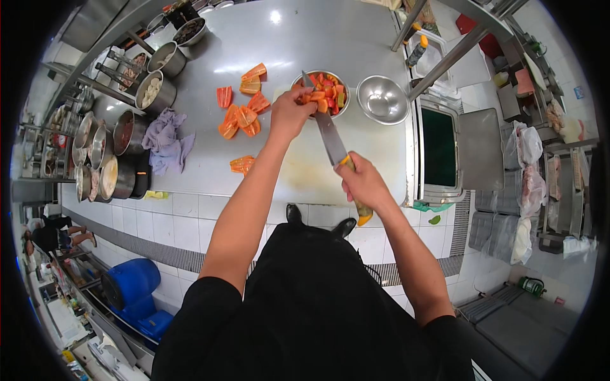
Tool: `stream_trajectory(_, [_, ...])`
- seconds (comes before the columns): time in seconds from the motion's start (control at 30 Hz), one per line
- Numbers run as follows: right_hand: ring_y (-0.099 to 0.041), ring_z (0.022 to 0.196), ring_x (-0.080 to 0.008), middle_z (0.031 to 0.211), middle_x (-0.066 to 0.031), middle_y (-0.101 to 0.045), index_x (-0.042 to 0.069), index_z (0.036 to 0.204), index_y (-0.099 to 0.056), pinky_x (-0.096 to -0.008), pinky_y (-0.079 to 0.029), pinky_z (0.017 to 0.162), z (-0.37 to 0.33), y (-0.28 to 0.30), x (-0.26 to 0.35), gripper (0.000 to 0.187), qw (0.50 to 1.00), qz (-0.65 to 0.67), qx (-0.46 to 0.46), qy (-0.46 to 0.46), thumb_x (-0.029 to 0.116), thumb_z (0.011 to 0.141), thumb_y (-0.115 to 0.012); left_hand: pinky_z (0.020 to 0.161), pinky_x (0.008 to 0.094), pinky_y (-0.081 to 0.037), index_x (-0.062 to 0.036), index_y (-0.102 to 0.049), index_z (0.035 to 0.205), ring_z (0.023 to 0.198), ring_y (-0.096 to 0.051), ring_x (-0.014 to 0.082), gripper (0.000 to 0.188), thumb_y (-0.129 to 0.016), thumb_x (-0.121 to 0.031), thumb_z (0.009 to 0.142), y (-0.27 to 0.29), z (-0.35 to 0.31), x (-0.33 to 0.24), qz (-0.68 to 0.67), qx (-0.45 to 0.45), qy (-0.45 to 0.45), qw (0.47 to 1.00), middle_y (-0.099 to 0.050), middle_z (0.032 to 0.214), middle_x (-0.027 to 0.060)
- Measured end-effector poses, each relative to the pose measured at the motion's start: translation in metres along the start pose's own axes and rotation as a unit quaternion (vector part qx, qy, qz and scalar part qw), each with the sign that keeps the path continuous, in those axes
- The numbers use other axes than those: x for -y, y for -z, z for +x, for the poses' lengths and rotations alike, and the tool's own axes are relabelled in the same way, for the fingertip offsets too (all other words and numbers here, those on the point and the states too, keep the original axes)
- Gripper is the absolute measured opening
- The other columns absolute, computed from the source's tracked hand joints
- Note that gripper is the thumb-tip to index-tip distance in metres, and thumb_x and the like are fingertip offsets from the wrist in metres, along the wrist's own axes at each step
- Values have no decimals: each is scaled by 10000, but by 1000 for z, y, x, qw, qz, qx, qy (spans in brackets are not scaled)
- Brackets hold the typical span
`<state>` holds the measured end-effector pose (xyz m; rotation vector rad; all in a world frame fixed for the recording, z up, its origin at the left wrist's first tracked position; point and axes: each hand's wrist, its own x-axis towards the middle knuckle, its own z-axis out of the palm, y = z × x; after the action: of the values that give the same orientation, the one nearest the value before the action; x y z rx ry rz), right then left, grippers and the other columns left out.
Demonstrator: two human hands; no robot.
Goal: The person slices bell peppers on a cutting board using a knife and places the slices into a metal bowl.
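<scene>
My right hand (363, 181) grips the patterned, yellow-ended handle of a large knife (330, 136). Its broad blade slants up and left, with the tip over a metal bowl (345, 109) of chopped red and orange bell pepper. At the bowl's left rim, the curled fingers of my left hand (292, 114) press pepper pieces (317, 97) against the blade; the fingertips are partly hidden. Under the knife lies a white cutting board (305, 168). Left of the board are several opened bell pepper pieces (239, 119), with another pepper piece (241, 165) nearer me.
An empty metal bowl (383, 100) stands right of the filled one. Pots (156, 93) and a crumpled purple cloth (166, 141) line the table's left side. Shelf posts (448, 57) rise at the right, by an open-lidded container (440, 146). Another person (54, 235) is far left.
</scene>
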<state>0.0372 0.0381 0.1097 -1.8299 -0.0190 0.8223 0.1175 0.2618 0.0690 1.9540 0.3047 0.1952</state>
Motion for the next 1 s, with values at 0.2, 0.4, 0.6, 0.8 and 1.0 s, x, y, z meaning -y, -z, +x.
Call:
stream_trajectory(0.2, [-679,874,-482,876,-244,-719,48,1212,-564,-554,-511,781,26,22,3,375,909,-315,-229,146,345,992,-625,737,282,-548,-6,-680,1335,843,-704,129,512,-729,-172,853,-2,37,-6,75,118,1,990,-763,1006,124])
stream_trajectory(0.4, [-692,885,-468,918,-241,-724,99,1342,-573,-526,-534,780,-32,50,-38,467,939,-218,-231,128,361,968,-668,655,292,-581,1,-548,1420,776,-668,165,488,-635,-90,949,-26,-3,61,-189,-105,171,961,-690,1096,107])
stream_trajectory(0.6, [-702,884,-458,918,-233,-731,90,1290,-641,-493,-554,786,-115,69,-113,439,944,-246,-202,88,336,933,-711,554,287,-557,9,-618,1188,716,-664,153,267,-573,-34,929,-56,7,46,-327,-103,234,910,-702,992,105])
stream_trajectory(0.8, [-696,965,-409,1074,-182,-725,148,1333,-642,-465,-562,816,-99,89,-141,466,907,-327,-209,164,295,897,-724,514,261,-529,-31,-622,1192,654,-644,145,267,-538,-14,940,-28,-30,48,-371,-147,251,882,-703,978,96])
stream_trajectory(1.0, [-675,1002,-357,1175,-158,-640,202,1342,-670,-475,-546,853,-16,96,-123,501,854,-456,-172,180,203,849,-757,483,254,-512,-53,-621,1255,577,-619,121,304,-533,-14,967,25,-144,32,-385,-243,226,861,-710,920,68])
